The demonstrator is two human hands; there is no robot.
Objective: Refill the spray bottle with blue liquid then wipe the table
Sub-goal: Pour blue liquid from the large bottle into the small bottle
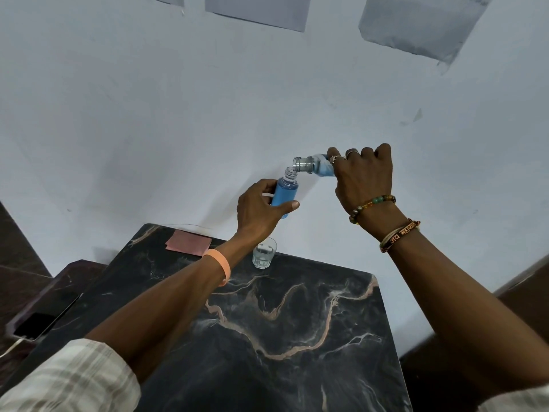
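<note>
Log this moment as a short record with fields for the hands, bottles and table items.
left hand: grips the spray bottle, upright, neck open, mostly full of blue liquid
right hand: grips the refill bottle, tipped, mouth just above the spray bottle's neck
table: dark marble, holds a clear glass and a pink cloth
side: phone on a dark surface to the left
stage: refilling; cloth untouched

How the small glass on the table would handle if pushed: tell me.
The glass looks rigid and breakable. Squat on the glossy table, it would likely slide rather than tip. It stands near the far edge, so a push might drop it.
</note>
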